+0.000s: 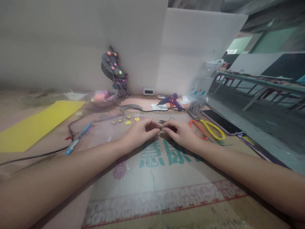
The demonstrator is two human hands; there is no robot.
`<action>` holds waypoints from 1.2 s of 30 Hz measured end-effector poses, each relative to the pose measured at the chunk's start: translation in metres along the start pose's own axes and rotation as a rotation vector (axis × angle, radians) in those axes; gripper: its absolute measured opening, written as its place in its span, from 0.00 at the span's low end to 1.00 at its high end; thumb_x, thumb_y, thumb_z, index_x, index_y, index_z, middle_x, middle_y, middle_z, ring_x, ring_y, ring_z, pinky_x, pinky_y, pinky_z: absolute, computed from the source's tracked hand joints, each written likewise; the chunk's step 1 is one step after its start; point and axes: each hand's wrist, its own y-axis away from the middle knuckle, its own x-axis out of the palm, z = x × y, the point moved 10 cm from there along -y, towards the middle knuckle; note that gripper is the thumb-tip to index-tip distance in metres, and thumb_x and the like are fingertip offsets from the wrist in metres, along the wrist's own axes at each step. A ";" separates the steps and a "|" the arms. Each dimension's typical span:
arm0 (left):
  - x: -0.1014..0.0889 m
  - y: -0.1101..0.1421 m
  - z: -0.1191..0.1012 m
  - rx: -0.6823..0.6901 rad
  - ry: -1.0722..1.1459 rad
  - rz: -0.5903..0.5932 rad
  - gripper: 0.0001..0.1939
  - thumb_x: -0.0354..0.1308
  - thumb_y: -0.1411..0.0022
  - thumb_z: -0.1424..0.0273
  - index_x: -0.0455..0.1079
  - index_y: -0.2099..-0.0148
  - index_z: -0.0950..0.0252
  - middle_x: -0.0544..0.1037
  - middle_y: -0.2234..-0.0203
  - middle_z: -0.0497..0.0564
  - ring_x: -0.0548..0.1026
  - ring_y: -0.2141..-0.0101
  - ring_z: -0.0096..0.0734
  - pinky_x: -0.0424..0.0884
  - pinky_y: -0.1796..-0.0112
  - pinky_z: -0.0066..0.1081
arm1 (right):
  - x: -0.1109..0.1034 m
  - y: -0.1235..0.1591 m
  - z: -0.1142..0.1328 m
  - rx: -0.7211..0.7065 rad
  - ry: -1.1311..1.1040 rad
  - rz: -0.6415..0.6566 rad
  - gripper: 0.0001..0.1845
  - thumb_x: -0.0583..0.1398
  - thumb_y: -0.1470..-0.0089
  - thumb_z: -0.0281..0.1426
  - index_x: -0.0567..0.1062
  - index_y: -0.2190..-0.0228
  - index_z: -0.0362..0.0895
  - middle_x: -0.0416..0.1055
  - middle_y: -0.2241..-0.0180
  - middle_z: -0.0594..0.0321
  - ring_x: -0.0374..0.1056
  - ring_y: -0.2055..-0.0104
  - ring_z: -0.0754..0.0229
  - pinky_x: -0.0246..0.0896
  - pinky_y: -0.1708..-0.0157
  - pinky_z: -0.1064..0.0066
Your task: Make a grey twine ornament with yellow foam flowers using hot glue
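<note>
Above the middle of the work surface, my left hand (141,133) and my right hand (182,133) meet at the fingertips. Both pinch a small dark greenish piece (161,127), mostly covered by the fingers; its kind cannot be made out. Just beyond the fingertips a dark pointed tip shows, and I cannot tell what it belongs to. Left of the hands lie yellow flower cutouts (128,122) and several smaller yellow pieces (120,121). Beside my right hand are an orange handle (202,135) and a yellow scissor-like handle (215,131).
Behind the hands lies a blue glue gun (175,102) with a red light. A phone (222,121), grey yarn (196,106) and a clear bottle (202,81) stand right. Left are a blue pen (79,137), black cord (35,156) and yellow sheet (35,127). A grey crescent (107,65) leans behind.
</note>
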 end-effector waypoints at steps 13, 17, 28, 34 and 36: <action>-0.003 0.000 0.001 -0.041 -0.059 -0.020 0.10 0.52 0.37 0.65 0.72 0.62 0.64 0.79 0.70 0.49 0.75 0.69 0.31 0.68 0.68 0.28 | -0.010 0.002 0.002 0.020 -0.090 -0.083 0.06 0.57 0.42 0.33 0.72 0.67 0.43 0.74 0.71 0.62 0.67 0.71 0.63 0.60 0.72 0.72; -0.002 0.000 0.002 -0.055 -0.070 -0.013 0.10 0.53 0.38 0.65 0.72 0.62 0.64 0.80 0.70 0.49 0.76 0.68 0.32 0.69 0.68 0.28 | -0.011 0.002 0.005 0.033 -0.079 -0.073 0.06 0.57 0.42 0.33 0.72 0.68 0.44 0.74 0.72 0.63 0.67 0.72 0.63 0.60 0.72 0.73; 0.003 0.001 -0.003 -0.017 -0.053 0.033 0.10 0.53 0.39 0.67 0.74 0.60 0.63 0.80 0.69 0.48 0.76 0.67 0.32 0.70 0.66 0.28 | 0.005 0.005 -0.005 0.139 -0.342 -0.013 0.09 0.56 0.40 0.37 0.69 0.66 0.44 0.72 0.75 0.65 0.69 0.75 0.64 0.65 0.73 0.72; 0.008 0.001 -0.001 -0.028 0.060 0.066 0.09 0.56 0.40 0.66 0.73 0.59 0.63 0.80 0.67 0.49 0.77 0.67 0.31 0.72 0.65 0.29 | 0.010 0.005 -0.007 0.174 -0.502 0.003 0.11 0.56 0.41 0.40 0.67 0.67 0.44 0.71 0.76 0.66 0.68 0.76 0.65 0.65 0.76 0.73; 0.007 0.001 -0.001 -0.028 0.042 0.052 0.09 0.56 0.40 0.65 0.73 0.60 0.63 0.80 0.68 0.48 0.77 0.68 0.31 0.71 0.65 0.29 | 0.011 0.004 -0.006 0.176 -0.503 0.006 0.11 0.57 0.42 0.40 0.67 0.67 0.44 0.70 0.77 0.66 0.68 0.77 0.65 0.64 0.77 0.74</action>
